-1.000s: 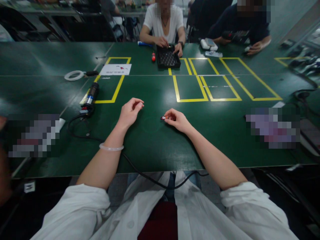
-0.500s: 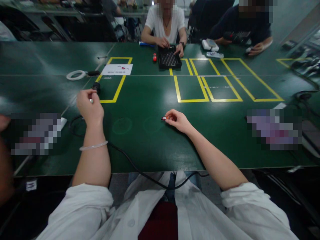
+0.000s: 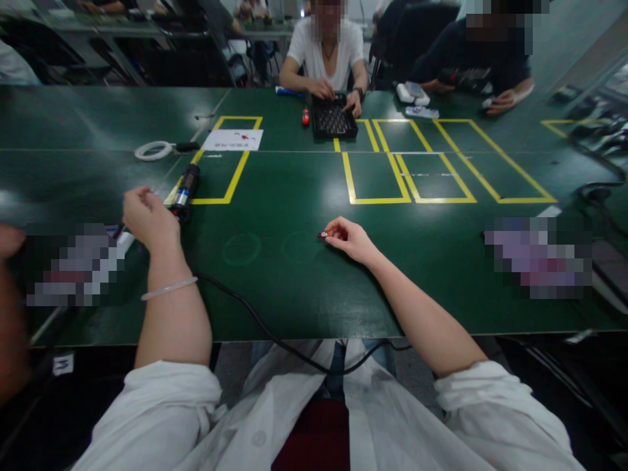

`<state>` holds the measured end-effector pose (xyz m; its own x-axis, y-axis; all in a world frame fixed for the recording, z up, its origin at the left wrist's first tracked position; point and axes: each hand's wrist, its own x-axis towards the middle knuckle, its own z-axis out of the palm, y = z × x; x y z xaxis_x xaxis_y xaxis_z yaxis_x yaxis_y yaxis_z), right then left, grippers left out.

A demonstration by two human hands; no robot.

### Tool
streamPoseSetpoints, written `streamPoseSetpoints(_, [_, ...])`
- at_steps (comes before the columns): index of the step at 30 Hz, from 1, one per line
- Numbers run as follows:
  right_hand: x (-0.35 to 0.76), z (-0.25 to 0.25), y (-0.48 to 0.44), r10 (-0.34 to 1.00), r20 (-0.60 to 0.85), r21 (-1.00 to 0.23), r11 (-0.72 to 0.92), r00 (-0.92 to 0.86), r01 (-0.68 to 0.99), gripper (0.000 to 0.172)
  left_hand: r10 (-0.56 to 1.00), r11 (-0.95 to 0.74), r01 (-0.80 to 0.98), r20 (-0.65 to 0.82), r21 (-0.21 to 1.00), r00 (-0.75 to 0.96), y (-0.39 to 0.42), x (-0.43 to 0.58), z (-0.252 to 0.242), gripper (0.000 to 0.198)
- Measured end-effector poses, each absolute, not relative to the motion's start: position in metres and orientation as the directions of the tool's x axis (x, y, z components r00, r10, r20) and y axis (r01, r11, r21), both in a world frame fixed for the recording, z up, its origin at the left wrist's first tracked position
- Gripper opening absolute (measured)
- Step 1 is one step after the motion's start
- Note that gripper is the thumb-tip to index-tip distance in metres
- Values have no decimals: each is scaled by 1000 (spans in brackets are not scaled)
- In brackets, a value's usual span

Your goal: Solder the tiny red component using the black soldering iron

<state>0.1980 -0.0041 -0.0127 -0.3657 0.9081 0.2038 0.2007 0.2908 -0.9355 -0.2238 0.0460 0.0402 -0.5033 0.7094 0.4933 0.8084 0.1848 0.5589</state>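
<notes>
My right hand (image 3: 349, 238) rests on the green table (image 3: 294, 275) near the middle, its fingertips pinched on a small red part (image 3: 322, 234). My left hand (image 3: 147, 216) hovers at the left, fingers curled, just short of a black corded electric screwdriver (image 3: 185, 186) lying on the table. Whether the left fingers hold anything is hidden. A clear bangle sits on my left wrist.
A black cable (image 3: 255, 320) runs from the screwdriver across the table's near edge. Yellow tape rectangles (image 3: 375, 176) mark the tabletop. A white tape roll (image 3: 152, 151) and a paper sheet (image 3: 233, 139) lie far left. Across, a person's hands work at a black tray (image 3: 333, 119).
My left hand has swung from the table's middle to the far left beside the screwdriver. My right hand has stayed put with the red part.
</notes>
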Motion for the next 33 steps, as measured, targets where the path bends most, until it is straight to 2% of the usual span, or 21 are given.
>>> streamPoseSetpoints(3, [198, -13, -4, 907, 201, -936, 289, -370, 200, 22, 693, 373, 733, 354, 569, -627, 47, -225, 32, 39])
streamPoseSetpoints(7, [198, -13, -4, 908, 200, -935, 289, -368, 204, 22, 779, 426, 761, 229, 489, -584, 50, -227, 19, 43])
streamPoseSetpoints(13, [199, -15, -2, 901, 217, -929, 308, -375, 203, 22, 799, 413, 758, 199, 504, -567, 52, -237, 13, 53])
streamPoseSetpoints(16, [199, -14, -2, 905, 224, -919, 320, -363, 231, 22, 822, 415, 783, 178, 464, -541, 51, -233, 16, 50])
streamPoseSetpoints(21, [200, -12, -3, 916, 232, -898, 331, -329, 288, 22, 853, 404, 830, 168, 384, -494, 46, -204, 24, 58])
streamPoseSetpoints(26, [199, -14, -3, 923, 211, -907, 308, -322, 286, 23, 924, 273, 918, 189, 288, -333, 35, -152, 28, 59])
streamPoseSetpoints(33, [199, -16, -2, 917, 234, -919, 316, -322, 234, 25, 974, -90, 983, 221, 159, 54, 5, -60, 31, 52])
